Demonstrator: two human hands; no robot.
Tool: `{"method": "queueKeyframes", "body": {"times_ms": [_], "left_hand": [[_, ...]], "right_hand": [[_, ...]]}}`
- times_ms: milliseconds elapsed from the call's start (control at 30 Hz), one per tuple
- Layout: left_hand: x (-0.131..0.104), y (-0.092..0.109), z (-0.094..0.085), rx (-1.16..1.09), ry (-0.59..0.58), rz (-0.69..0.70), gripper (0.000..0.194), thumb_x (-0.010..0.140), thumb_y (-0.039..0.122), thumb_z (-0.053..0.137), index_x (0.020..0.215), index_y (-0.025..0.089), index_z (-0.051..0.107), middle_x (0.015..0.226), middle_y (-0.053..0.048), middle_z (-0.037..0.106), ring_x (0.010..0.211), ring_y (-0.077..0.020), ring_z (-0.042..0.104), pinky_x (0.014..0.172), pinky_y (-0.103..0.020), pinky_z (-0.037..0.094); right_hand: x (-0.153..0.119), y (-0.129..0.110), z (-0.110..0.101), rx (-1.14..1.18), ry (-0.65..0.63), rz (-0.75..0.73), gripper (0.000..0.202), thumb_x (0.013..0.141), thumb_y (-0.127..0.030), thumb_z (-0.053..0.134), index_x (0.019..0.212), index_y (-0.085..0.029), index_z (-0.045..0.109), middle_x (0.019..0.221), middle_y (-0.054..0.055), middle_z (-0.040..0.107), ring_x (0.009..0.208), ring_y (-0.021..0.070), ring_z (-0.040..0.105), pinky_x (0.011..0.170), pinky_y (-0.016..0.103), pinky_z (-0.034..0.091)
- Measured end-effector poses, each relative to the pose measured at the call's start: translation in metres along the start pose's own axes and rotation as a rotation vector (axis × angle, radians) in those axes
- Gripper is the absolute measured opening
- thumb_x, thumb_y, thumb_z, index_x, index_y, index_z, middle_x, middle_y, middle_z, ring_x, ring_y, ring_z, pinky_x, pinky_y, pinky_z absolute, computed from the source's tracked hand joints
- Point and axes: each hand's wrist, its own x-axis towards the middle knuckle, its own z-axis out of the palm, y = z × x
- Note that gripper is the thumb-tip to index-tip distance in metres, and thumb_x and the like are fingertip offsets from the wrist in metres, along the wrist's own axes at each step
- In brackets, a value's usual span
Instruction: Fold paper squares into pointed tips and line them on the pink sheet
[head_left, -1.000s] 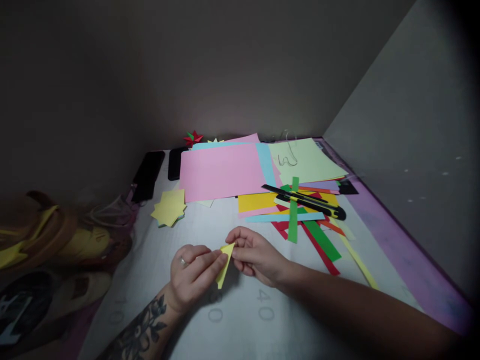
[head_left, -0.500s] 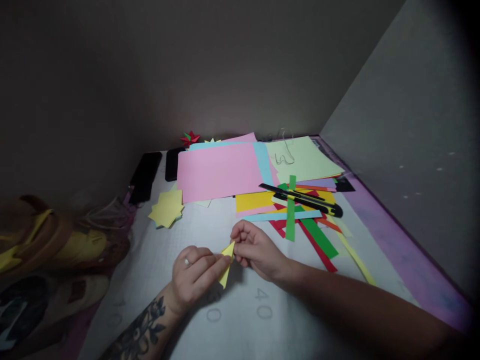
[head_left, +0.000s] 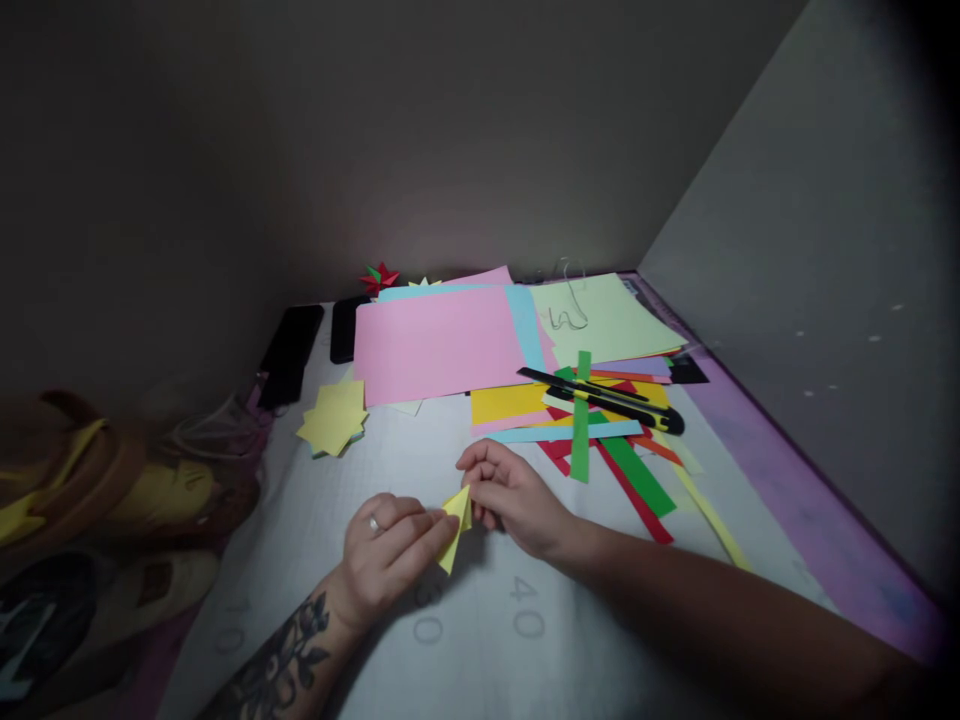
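Between our hands, above the surface (head_left: 405, 470), was a folded yellow paper (head_left: 461, 508): the left hand (head_left: 394, 550) pinched it, and the right hand (head_left: 517, 500) met its upper corner, though we couldn't tell how firmly. An uneven tug could have torn or miscreased it. Beyond lay loose paper strips (head_left: 637, 472), easily scattered by a straying forearm.

You are at a small papercraft workspace in a corner, where a plain grey far wall (head_left: 480, 140) meets a grey right wall (head_left: 832, 220). A white mat printed with grey numbers (head_left: 487, 665), a flat pink paper sheet (head_left: 442, 345), loose multicoloured paper strips (head_left: 636, 468) and a slim black-and-yellow utility knife (head_left: 626, 404) show it; you cannot tell whether it is in a home.
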Motion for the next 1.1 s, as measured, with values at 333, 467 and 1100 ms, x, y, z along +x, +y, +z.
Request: {"method": "queueKeyframes", "body": {"times_ms": [333,467,1100], "left_hand": [[-0.002,-0.003,0.009,-0.116,0.098,-0.163,0.024,0.086,0.005,0.053,0.103,0.015,0.065,0.073,-0.006,0.068,0.073,-0.0172,0.060,0.067,-0.029,0.050],[-0.002,-0.006,0.009,-0.292,0.093,-0.399,0.022,0.084,0.006,0.056,0.100,0.018,0.064,0.077,-0.004,0.069,0.072,-0.0151,0.063,0.066,-0.026,0.052],[0.012,0.012,0.022,-0.608,0.099,-1.133,0.006,0.072,0.023,0.062,0.073,0.017,0.059,0.062,0.003,0.061,0.057,-0.0112,0.055,0.054,-0.019,0.043]], "right_hand": [[0.000,-0.003,-0.002,-0.022,-0.025,-0.037,0.014,0.069,-0.015,0.057,0.083,-0.020,0.054,0.063,-0.007,0.052,0.045,0.0052,0.045,0.039,0.017,0.031],[0.001,-0.005,-0.003,-0.137,-0.015,-0.114,0.012,0.073,-0.018,0.060,0.082,-0.020,0.053,0.063,-0.007,0.051,0.048,0.0065,0.044,0.044,0.019,0.034],[0.003,0.001,0.001,-0.571,0.044,-0.470,0.005,0.081,-0.017,0.058,0.077,-0.021,0.058,0.083,0.001,0.056,0.076,0.0137,0.055,0.063,0.025,0.045]]}}
